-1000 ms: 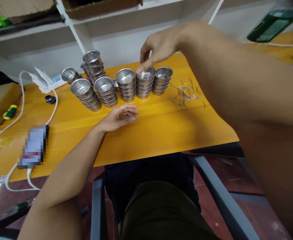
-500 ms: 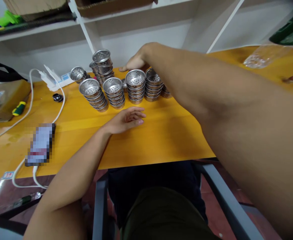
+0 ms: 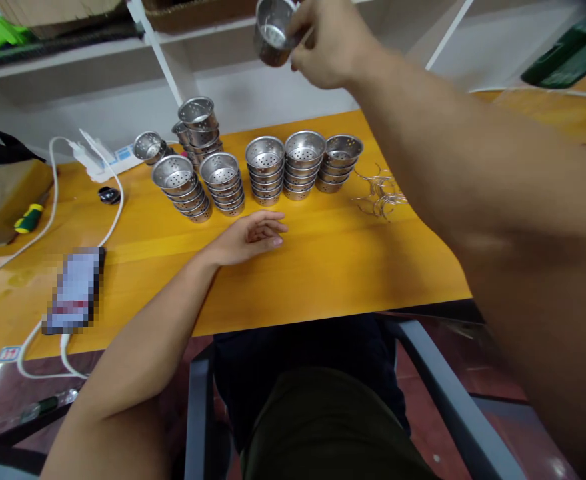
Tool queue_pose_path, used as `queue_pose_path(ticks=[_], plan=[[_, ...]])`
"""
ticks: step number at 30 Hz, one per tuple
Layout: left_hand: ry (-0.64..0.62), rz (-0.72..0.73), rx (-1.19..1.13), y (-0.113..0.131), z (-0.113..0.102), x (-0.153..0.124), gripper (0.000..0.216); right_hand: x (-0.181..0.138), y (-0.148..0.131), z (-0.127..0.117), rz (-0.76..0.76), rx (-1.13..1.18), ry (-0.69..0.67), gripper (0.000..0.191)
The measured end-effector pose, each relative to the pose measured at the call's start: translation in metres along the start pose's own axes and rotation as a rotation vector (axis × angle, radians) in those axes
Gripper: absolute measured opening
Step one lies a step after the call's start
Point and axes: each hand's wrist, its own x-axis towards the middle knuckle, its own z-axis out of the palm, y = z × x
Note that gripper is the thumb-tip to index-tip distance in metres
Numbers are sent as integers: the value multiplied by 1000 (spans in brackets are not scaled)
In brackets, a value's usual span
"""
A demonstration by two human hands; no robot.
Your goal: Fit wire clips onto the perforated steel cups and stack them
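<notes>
My right hand is raised high above the table and grips a small perforated metal cup by its rim. Below it stand several stacks of the same metal cups in a row on the yellow table. My left hand lies on the table just in front of the stacks, palm down, fingers loosely stretched out, holding nothing. A loose pile of thin wire rings lies to the right of the stacks.
A single cup lies tipped at the back left near a white power strip and its cable. A phone lies at the left, a screwdriver further left. Shelving stands behind the table.
My right hand reached behind the stacks, then rose well above the table with one metal cup in its fingers. My left hand stayed where it was.
</notes>
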Motion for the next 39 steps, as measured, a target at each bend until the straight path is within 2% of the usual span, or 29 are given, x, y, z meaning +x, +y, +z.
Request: queue_pose_path(ticks=[4,7,10,11,14,17,21,23,25,27,30,32,34,36,39], plan=[[30,32,45,3,2,-2,70,-82,-14,31,-54,-63,205,49],[84,124,45,-2,4,0,86,-122,-20,63,-129,-102,350,36],[163,232,54,-13,4,7,108,-137,-21,103,-224,-117,451,29],[185,259,58,-16,3,10,112,-138,-20,118,-256,-113,442,29],[225,307,66,-21,-3,15,109,-134,-17,159,-335,-105,384,29],[249,313,71,-20,-10,16,110,-128,-14,181,-349,-103,368,27],[262,289,31,-15,-11,15,109,-127,-17,186,-346,-41,421,27],[246,285,13,-13,-10,15,103,-128,-20,186,-351,2,440,38],[229,294,15,-12,-9,16,99,-130,-23,187,-340,23,410,50],[217,312,21,-10,-9,16,96,-131,-23,188,-308,15,359,54],[236,313,23,-8,-10,15,93,-133,-22,188,-295,6,341,38],[264,299,22,-5,-10,14,94,-133,-21,185,-334,41,371,22],[276,290,23,-3,-9,14,96,-132,-20,183,-390,136,424,14],[266,283,27,-1,-7,14,98,-129,-20,181,-432,247,479,15],[239,275,22,1,-5,16,96,-124,-20,182,-441,336,530,28]])
